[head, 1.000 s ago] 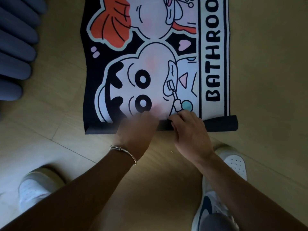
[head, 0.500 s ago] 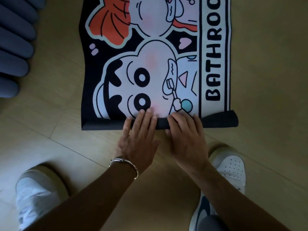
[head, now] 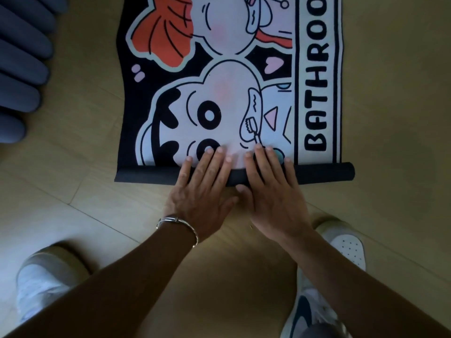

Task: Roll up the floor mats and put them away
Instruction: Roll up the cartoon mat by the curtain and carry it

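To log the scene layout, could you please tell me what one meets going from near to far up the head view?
Nearest first: left shoe → bracelet → left hand → rolled black edge of the mat → flat printed part of the mat.

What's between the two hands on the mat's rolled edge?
Head view: only a short bare stretch of the black rolled edge shows between the left hand and right hand; nothing else.

Head camera — aimed steeply downward, close over the floor mat (head: 219, 93).
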